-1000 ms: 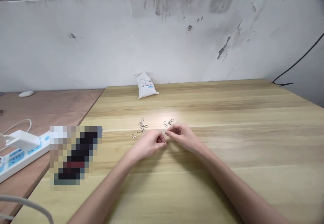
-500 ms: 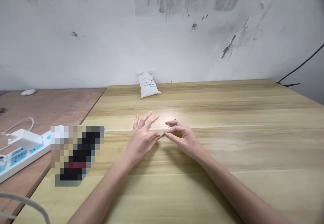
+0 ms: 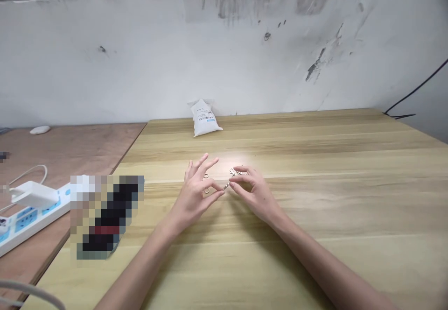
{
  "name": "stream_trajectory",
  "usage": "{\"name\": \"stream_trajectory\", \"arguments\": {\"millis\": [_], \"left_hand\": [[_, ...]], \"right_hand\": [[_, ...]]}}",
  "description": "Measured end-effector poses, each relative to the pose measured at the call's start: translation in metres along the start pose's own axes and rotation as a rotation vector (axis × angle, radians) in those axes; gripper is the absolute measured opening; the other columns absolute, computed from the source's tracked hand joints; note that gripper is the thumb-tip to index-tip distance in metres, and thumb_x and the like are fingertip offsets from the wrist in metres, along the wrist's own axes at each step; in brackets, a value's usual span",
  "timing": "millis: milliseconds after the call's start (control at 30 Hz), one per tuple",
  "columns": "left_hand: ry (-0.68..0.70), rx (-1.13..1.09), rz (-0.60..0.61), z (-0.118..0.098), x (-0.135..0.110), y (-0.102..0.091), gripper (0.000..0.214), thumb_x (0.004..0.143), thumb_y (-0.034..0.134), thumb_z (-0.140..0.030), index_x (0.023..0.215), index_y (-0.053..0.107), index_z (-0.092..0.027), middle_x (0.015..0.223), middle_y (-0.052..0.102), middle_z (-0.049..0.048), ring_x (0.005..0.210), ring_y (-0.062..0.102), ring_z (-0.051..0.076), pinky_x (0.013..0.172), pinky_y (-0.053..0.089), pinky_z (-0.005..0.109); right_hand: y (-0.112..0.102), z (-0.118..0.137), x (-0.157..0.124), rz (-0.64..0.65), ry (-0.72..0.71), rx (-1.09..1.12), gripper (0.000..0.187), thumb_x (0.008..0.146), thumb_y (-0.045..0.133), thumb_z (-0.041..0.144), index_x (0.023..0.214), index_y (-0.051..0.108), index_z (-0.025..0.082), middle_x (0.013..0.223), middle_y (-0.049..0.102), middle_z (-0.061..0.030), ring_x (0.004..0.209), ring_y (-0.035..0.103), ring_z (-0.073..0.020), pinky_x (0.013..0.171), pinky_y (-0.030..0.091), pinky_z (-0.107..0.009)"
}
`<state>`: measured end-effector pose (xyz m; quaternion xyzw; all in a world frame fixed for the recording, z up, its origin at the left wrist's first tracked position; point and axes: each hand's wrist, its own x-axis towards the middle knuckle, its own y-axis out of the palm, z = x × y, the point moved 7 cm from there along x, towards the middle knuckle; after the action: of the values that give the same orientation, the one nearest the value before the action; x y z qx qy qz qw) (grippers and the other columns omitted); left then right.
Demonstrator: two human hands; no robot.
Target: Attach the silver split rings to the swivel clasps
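Note:
My left hand [image 3: 196, 192] and my right hand [image 3: 252, 192] meet over the light wooden table [image 3: 315, 198]. Between their fingertips they pinch a small metal clasp [image 3: 226, 186]. The left thumb and forefinger grip it while the other left fingers fan out upward. My right fingers curl in a pinch on its other end. More small metal clasps [image 3: 236, 172] lie just behind my right hand. Small metal rings [image 3: 206, 183] show between my left fingers on the table.
A small white bag [image 3: 205, 117] leans against the stained wall at the back. On the reddish table to the left lie a white and blue power strip [image 3: 24, 216] with a white charger [image 3: 33, 194] and a white mouse [image 3: 39, 130]. A blurred patch [image 3: 105, 214] covers something near the left edge.
My left hand went from curled to fanned out, keeping thumb and forefinger on the clasp. Both hands stayed in nearly the same spot over the last half second.

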<state>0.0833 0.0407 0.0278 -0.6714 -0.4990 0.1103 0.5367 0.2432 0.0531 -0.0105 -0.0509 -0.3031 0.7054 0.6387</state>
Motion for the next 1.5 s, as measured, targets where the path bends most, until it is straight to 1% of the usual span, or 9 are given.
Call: {"name": "stream_trajectory", "arguments": {"millis": [167, 300, 467, 867, 1000, 1133, 1267, 1400, 1500], "left_hand": [[-0.067, -0.121, -0.032, -0.001, 0.001, -0.005, 0.011, 0.087, 0.066, -0.027, 0.078, 0.070, -0.022, 0.149, 0.044, 0.0047, 0.147, 0.023, 0.030, 0.117, 0.018, 0.062], [-0.074, -0.143, -0.072, -0.005, 0.001, -0.007, 0.010, 0.087, 0.066, -0.027, 0.079, 0.070, -0.023, 0.147, 0.046, 0.0042, 0.146, 0.024, 0.029, 0.117, 0.023, 0.059], [-0.047, -0.050, -0.122, -0.009, 0.000, -0.008, 0.012, 0.090, 0.063, -0.027, 0.080, 0.068, -0.022, 0.145, 0.048, 0.0050, 0.145, 0.027, 0.029, 0.118, 0.018, 0.059], [-0.117, -0.264, 0.007, 0.014, 0.001, -0.001, 0.012, 0.082, 0.072, -0.033, 0.092, 0.073, -0.027, 0.145, 0.049, 0.0044, 0.143, 0.030, 0.029, 0.113, 0.034, 0.056], [-0.043, -0.216, -0.001, 0.012, 0.000, -0.003, 0.011, 0.084, 0.070, -0.032, 0.077, 0.073, -0.025, 0.145, 0.050, 0.0031, 0.144, 0.028, 0.029, 0.113, 0.035, 0.055], [0.076, 0.023, -0.033, 0.004, 0.001, -0.008, 0.018, 0.090, 0.063, -0.029, 0.075, 0.072, -0.023, 0.148, 0.047, 0.0039, 0.146, 0.026, 0.031, 0.115, 0.019, 0.066], [0.189, 0.312, -0.068, -0.010, 0.000, -0.003, 0.025, 0.091, 0.059, -0.023, 0.068, 0.066, -0.020, 0.146, 0.051, 0.0048, 0.144, 0.031, 0.033, 0.116, 0.009, 0.069], [0.247, 0.428, -0.105, -0.022, 0.000, -0.002, 0.023, 0.091, 0.057, -0.019, 0.069, 0.065, -0.020, 0.146, 0.050, 0.0036, 0.143, 0.034, 0.032, 0.118, 0.007, 0.067], [0.201, 0.427, -0.125, -0.015, 0.003, -0.011, 0.021, 0.090, 0.059, -0.021, 0.070, 0.066, -0.021, 0.146, 0.051, 0.0033, 0.143, 0.035, 0.031, 0.118, 0.010, 0.065]], "right_hand": [[0.008, 0.025, -0.006, 0.056, -0.204, -0.208, 0.017, 0.089, 0.063, 0.031, 0.102, 0.072, 0.027, 0.128, 0.059, -0.0094, 0.120, 0.051, -0.0276, 0.103, 0.037, -0.050], [0.012, 0.030, -0.008, 0.055, -0.233, -0.188, 0.016, 0.094, 0.055, 0.026, 0.097, 0.072, 0.025, 0.123, 0.061, -0.0096, 0.116, 0.053, -0.0266, 0.099, 0.039, -0.048], [0.013, 0.033, -0.011, 0.042, -0.330, -0.231, 0.022, 0.098, 0.049, 0.024, 0.107, 0.069, 0.026, 0.120, 0.062, -0.0097, 0.111, 0.055, -0.0257, 0.092, 0.042, -0.045], [0.011, 0.040, -0.011, 0.131, -0.476, -0.315, 0.026, 0.101, 0.042, 0.025, 0.105, 0.068, 0.025, 0.120, 0.062, -0.0104, 0.108, 0.056, -0.0215, 0.092, 0.042, -0.042], [0.009, 0.034, -0.009, 0.123, -0.466, -0.388, 0.024, 0.099, 0.048, 0.029, 0.104, 0.071, 0.028, 0.126, 0.060, -0.0107, 0.120, 0.052, -0.0246, 0.100, 0.040, -0.048], [0.007, 0.033, -0.007, 0.124, -0.438, -0.419, 0.025, 0.097, 0.051, 0.031, 0.091, 0.074, 0.025, 0.146, 0.046, -0.0098, 0.144, 0.027, -0.0313, 0.113, 0.026, -0.059], [0.013, 0.039, -0.008, 0.155, -0.353, -0.365, 0.026, 0.098, 0.048, 0.027, 0.091, 0.073, 0.023, 0.155, 0.035, -0.0070, 0.149, 0.012, -0.0328, 0.114, 0.020, -0.064], [0.018, 0.036, -0.010, 0.172, -0.175, -0.240, 0.032, 0.098, 0.048, 0.032, 0.082, 0.073, 0.022, 0.152, 0.041, -0.0068, 0.148, 0.017, -0.0317, 0.113, 0.025, -0.063], [0.015, 0.029, -0.008, 0.149, -0.139, -0.186, 0.031, 0.097, 0.049, 0.037, 0.083, 0.074, 0.024, 0.147, 0.048, -0.0083, 0.146, 0.025, -0.0293, 0.110, 0.033, -0.057]]}}
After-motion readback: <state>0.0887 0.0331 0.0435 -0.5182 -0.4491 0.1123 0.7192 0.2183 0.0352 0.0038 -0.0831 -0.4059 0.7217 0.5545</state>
